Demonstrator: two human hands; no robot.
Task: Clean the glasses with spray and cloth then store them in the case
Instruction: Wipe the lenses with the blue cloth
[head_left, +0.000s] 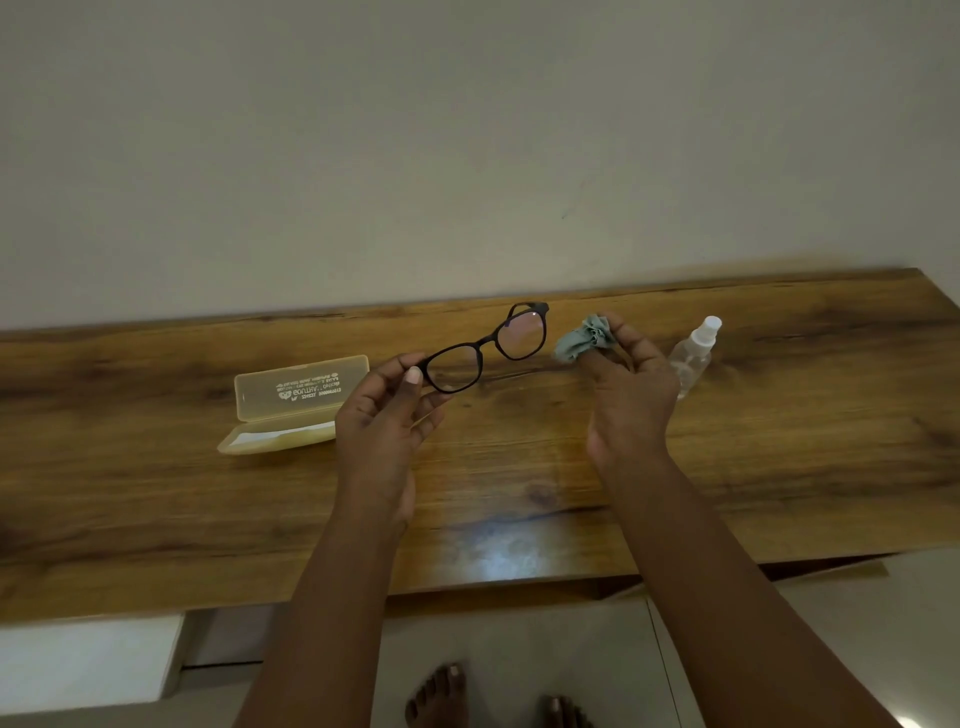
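My left hand pinches the black-framed glasses at their left lens rim and holds them above the wooden table. The frame slants up to the right. My right hand holds a bunched pale green cloth between thumb and fingers, just right of the glasses and apart from them. A translucent yellowish case lies open on the table to the left of my left hand. A small clear spray bottle with a white cap stands behind my right hand.
The table runs along a plain wall. Its near edge is below my forearms, with pale floor and my bare feet beneath. A white object sits low at the left.
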